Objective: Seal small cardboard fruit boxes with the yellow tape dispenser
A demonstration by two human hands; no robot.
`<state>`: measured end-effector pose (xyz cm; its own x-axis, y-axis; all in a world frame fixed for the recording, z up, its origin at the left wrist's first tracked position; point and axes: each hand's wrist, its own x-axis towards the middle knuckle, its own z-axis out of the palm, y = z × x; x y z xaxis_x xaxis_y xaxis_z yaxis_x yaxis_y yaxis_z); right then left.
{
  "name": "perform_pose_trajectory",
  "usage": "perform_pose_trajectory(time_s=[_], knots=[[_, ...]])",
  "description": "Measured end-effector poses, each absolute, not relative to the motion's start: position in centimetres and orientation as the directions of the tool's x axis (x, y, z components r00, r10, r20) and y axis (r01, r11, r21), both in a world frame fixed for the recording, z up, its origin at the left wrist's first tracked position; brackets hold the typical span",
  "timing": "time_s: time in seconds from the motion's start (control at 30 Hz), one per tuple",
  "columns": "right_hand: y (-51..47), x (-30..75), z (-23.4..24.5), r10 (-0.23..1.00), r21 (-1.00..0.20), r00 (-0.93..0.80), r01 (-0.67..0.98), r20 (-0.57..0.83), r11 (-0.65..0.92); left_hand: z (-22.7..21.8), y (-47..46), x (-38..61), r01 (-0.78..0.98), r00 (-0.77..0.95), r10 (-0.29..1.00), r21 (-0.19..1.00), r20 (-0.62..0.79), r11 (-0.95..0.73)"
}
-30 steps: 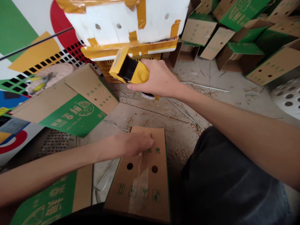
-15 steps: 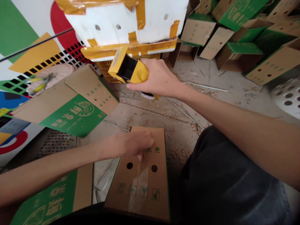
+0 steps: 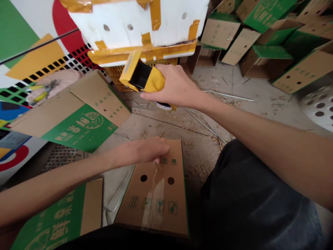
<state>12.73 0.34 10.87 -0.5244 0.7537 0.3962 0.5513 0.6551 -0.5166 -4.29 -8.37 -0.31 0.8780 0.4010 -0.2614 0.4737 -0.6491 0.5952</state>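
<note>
My right hand (image 3: 175, 85) is wrapped round a yellow tape dispenser (image 3: 154, 81) with a dark opening, held up above the floor. Below it stands a brown cardboard box (image 3: 177, 194) with two round holes and small green printed symbols. A strip of clear tape (image 3: 153, 205) lies down the middle of the box face. My left hand (image 3: 149, 149) is closed over the far end of the box. Its fingertips pinch the upper end of the tape, which is wrinkled and gathers up towards them.
A green and brown carton (image 3: 83, 118) lies tilted on the left, another carton (image 3: 65, 215) at lower left. A white foam box (image 3: 140, 27) with brown tape stands ahead on a yellow crate (image 3: 116, 78). Several cartons (image 3: 265, 62) are piled at upper right, near a white perforated basket (image 3: 318, 104).
My left hand has moved slightly up and away along the box, and the tape's upper part now looks gathered and lifted. The right hand with the tape dispenser has hardly moved.
</note>
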Motion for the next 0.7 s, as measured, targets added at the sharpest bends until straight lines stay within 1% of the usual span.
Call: perform_pose_trajectory(time_s=[0.1, 0.23, 0.33, 0.43, 0.57, 0.7], knots=[[0.4, 12.7, 10.8, 0.761, -0.513, -0.521, 0.565, 0.386, 0.646, -0.2, -8.2, -4.1, 0.444, 0.895, 0.373, 0.586, -0.246, -0.678], [0.5, 12.6, 10.7, 0.762, -0.514, -0.521, 0.564, 0.386, 0.646, 0.0, -8.0, -4.1, 0.459, 0.888, 0.396, 0.515, -0.234, -0.724], [0.5, 12.6, 10.6, 0.762, -0.521, -0.526, 0.559, 0.378, 0.645, 0.3, -7.7, -4.0, 0.481, 0.876, 0.371, 0.483, -0.310, -0.732], [0.5, 12.7, 10.6, 0.762, -0.516, -0.524, 0.563, 0.381, 0.646, 1.2, -7.4, -3.7, 0.492, 0.862, 0.309, 0.516, -0.401, -0.701], [0.6, 12.7, 10.6, 0.764, -0.507, -0.522, 0.574, 0.379, 0.643, 2.6, -7.4, -3.1, 0.518, 0.841, 0.267, 0.556, -0.471, -0.649], [0.6, 12.7, 10.6, 0.771, -0.510, -0.527, 0.581, 0.359, 0.634, 3.5, -7.5, -2.7, 0.570, 0.793, 0.227, 0.557, -0.566, -0.604]])
